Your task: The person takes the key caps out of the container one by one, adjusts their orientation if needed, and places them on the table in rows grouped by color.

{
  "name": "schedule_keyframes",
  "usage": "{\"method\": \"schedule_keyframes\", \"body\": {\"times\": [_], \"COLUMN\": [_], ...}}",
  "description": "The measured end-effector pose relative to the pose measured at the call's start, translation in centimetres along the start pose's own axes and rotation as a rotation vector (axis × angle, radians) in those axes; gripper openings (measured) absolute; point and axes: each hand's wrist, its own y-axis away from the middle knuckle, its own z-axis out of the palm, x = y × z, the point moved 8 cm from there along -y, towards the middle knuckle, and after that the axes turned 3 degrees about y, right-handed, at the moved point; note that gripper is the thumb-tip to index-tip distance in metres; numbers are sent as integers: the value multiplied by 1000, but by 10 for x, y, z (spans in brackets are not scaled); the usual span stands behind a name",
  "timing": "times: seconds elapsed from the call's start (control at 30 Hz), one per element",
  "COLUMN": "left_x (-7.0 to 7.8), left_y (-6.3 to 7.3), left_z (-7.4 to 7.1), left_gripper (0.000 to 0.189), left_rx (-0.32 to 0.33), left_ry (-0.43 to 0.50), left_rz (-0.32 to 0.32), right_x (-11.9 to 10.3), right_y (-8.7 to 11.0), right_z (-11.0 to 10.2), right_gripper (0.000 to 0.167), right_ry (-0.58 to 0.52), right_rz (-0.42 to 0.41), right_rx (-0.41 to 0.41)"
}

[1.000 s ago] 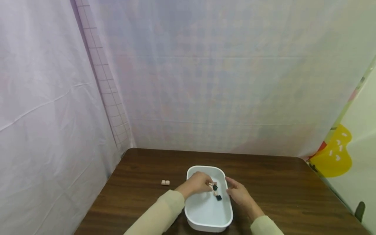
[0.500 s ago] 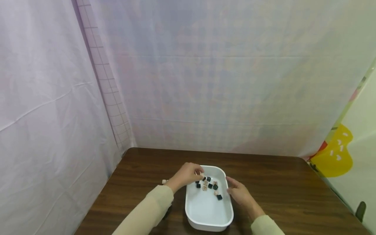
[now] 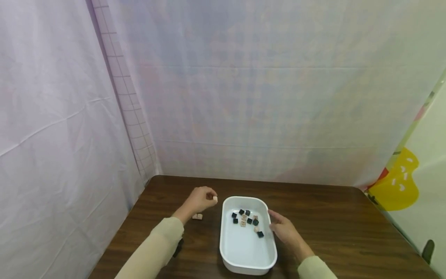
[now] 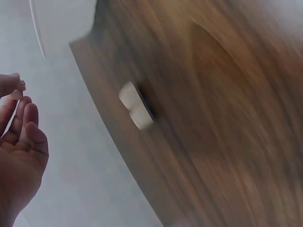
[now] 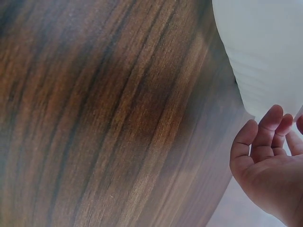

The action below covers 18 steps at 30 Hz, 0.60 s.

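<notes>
My left hand (image 3: 200, 199) pinches a small cream keycap (image 3: 215, 198) between thumb and fingertips, above the table to the left of the white tray (image 3: 245, 252). The same keycap (image 4: 20, 90) shows in the left wrist view, its other fingers loosely bent. Below that hand, two cream keycaps (image 3: 197, 217) lie side by side on the table. Several black keycaps (image 3: 260, 234) and beige ones (image 3: 243, 223) are scattered in the tray's far half. My right hand (image 3: 283, 230) rests against the tray's right side, fingers loosely bent; its exact contact is partly hidden.
The brown wooden table (image 3: 331, 221) ends at a pale curtain (image 3: 261, 116) behind. Some dark pieces (image 3: 178, 248) lie on the table, partly covered by my left sleeve (image 3: 153, 248). A yellow decoration (image 3: 395, 186) hangs on the right.
My left hand has moved out of the tray, leftward over the table, with the cream keycap pinched. The keycaps in the tray are now uncovered. My right hand stays at the tray's side.
</notes>
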Motion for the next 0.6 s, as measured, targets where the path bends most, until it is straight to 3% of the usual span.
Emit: {"method": "schedule_keyframes", "body": {"times": [0.33,0.6], "left_x": [-49,-86], "left_y": [26,50], "left_z": [-32,-46], "left_gripper": [15,14], "left_rx": [56,81], "left_ry": [-11,-51], "left_rz": [-121,-201], "right_x": [1,0], "right_y": [-1,-2], "right_z": [-1,0], "right_gripper": [56,56], "right_ry": [-5,-12], "right_rz": [-42,-37], "right_rx": [25,16]}}
